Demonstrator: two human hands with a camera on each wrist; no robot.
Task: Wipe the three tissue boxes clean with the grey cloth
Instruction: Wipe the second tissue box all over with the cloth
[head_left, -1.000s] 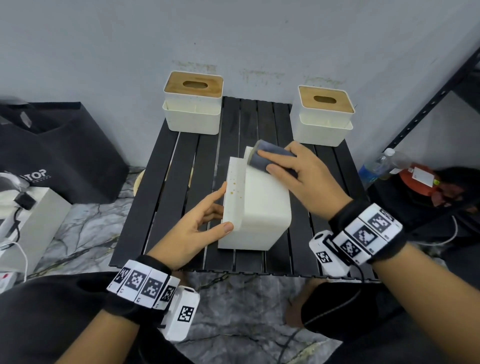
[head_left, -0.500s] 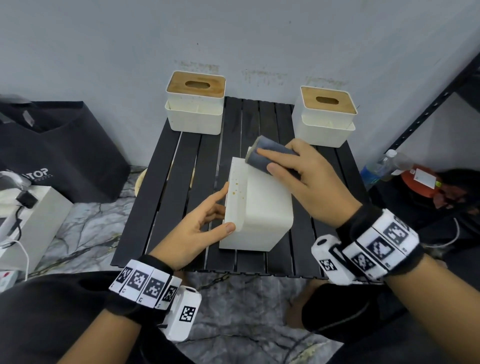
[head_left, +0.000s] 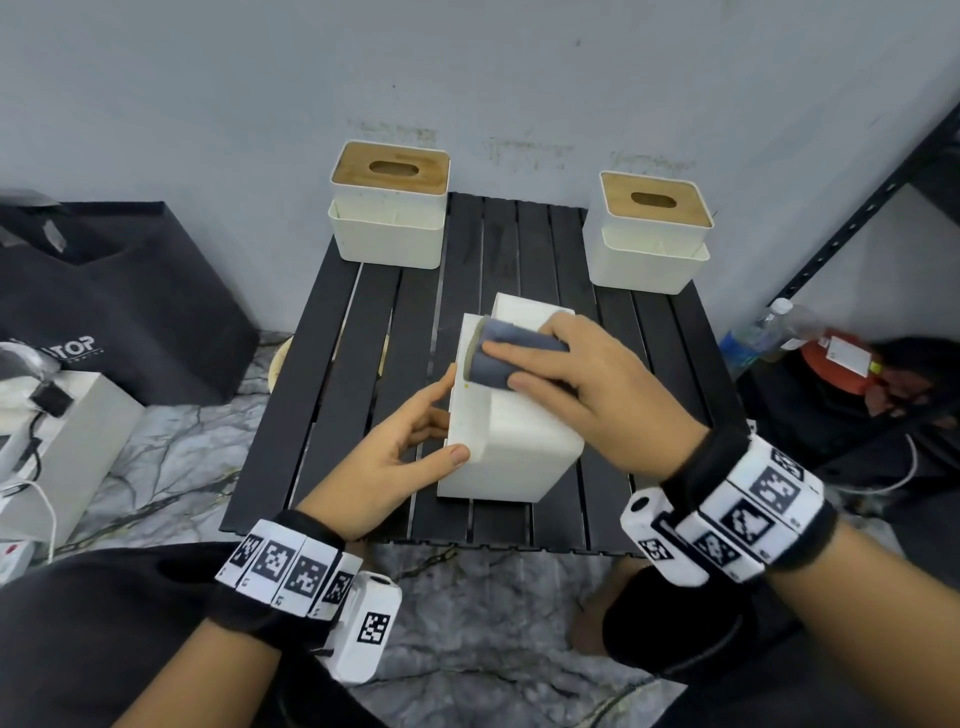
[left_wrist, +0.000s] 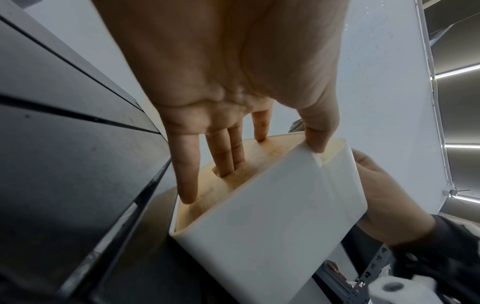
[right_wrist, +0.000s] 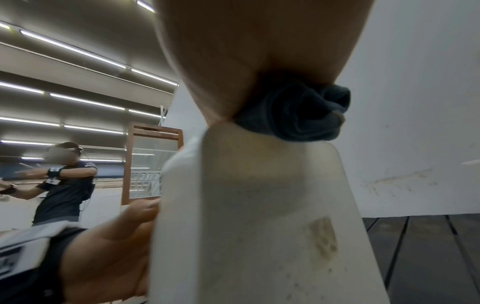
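A white tissue box (head_left: 514, 457) lies on its side in the middle of the black slatted table (head_left: 332, 389). My left hand (head_left: 415, 436) grips it: the fingers (left_wrist: 187, 174) lie on its wooden lid (left_wrist: 272, 148), two of them in the slot, and the thumb is on the upper edge. My right hand (head_left: 587, 384) holds the rolled grey cloth (head_left: 493, 353) and presses it on the box's upper face near the left edge. The cloth (right_wrist: 293, 115) sits on the box's top rim (right_wrist: 259, 205), and yellowish specks show beside it. Two more upright boxes stand at the back left (head_left: 389, 208) and back right (head_left: 654, 234).
A grey wall rises right behind the table. A black bag (head_left: 119, 312) and a white case with cables (head_left: 62, 447) are on the floor at left. A water bottle (head_left: 753, 338), a red object (head_left: 836, 374) and a black rack upright (head_left: 857, 223) stand at right. Another person (right_wrist: 64, 181) is far off.
My right hand has slid the cloth left and towards me across the box's upper face, over the speckled strip. The left hand and the box have stayed in place.
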